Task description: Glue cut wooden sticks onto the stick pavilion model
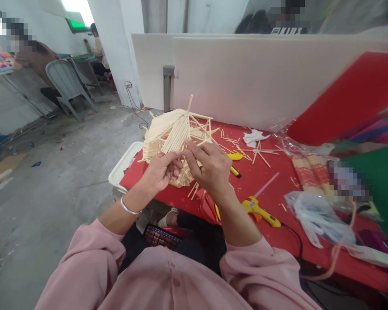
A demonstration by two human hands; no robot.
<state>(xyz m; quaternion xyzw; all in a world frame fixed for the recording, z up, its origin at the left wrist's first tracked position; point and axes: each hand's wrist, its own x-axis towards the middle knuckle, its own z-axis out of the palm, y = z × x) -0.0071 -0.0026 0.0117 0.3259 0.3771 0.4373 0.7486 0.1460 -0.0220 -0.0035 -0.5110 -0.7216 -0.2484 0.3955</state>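
A small house model made of thin wooden sticks [173, 131] rests on the near left corner of a red table [271, 189]. My left hand [161, 170] is curled against its lower front, fingers closed on the sticks. My right hand [208, 165] meets it from the right, thumb and forefinger pinched at the model's roof edge. Both wrists come out of pink sleeves, and a silver bangle [129, 209] sits on the left wrist.
Loose sticks [258, 153] litter the table. A yellow glue gun [260, 211], a yellow cutter [235, 157], red scissors [208, 206], plastic bags [313, 215] and a white tray [124, 165] lie nearby. White boards [245, 77] stand behind. Other people sit beyond, near a grey chair [66, 82].
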